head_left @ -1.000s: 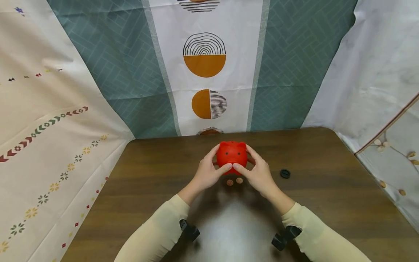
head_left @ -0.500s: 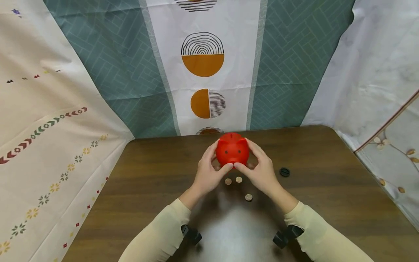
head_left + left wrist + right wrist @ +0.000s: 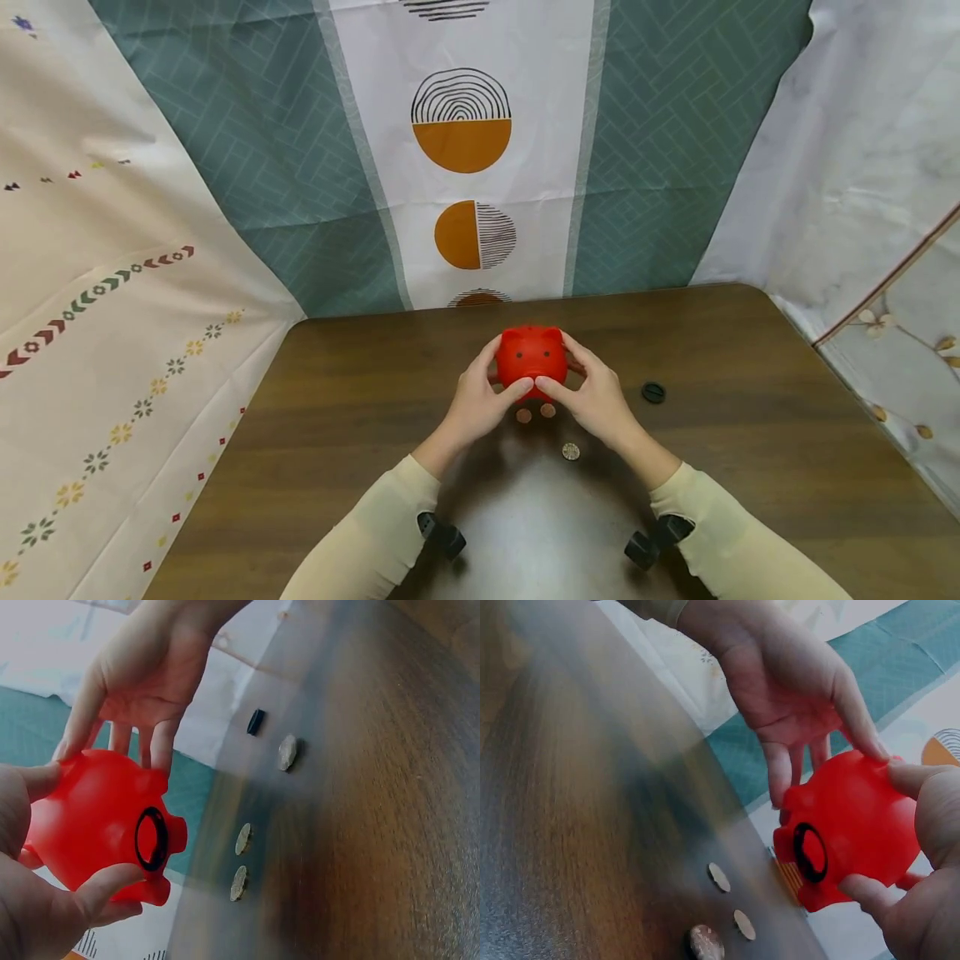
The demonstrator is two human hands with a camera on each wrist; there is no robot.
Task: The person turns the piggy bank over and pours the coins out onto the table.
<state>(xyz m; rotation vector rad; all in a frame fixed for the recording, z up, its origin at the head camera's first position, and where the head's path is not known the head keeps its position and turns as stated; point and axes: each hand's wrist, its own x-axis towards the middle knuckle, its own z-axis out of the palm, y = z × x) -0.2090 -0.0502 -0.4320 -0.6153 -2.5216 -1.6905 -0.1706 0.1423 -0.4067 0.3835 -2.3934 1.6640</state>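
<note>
A red piggy bank (image 3: 532, 355) is held off the table between both hands, its face toward me in the head view. My left hand (image 3: 477, 388) grips one side and my right hand (image 3: 592, 393) the other, thumbs by the snout. In the left wrist view, a round hole with a black rim (image 3: 151, 838) shows in its underside, between the feet. Two coins, one coin (image 3: 523, 415) and another coin (image 3: 547, 411), lie on the table below it. A third coin (image 3: 571, 451) lies nearer to me. What is inside the piggy bank cannot be seen.
A black round plug (image 3: 653, 392) lies on the wooden table (image 3: 360, 433), right of my right hand. Patterned cloths hang behind the table (image 3: 645, 167) and along both sides. A small black camera is strapped to each wrist.
The piggy bank rose and tipped, showing its top slot half a second ago, then came down and tipped back. A third coin, not visible a second ago, now lies on the table.
</note>
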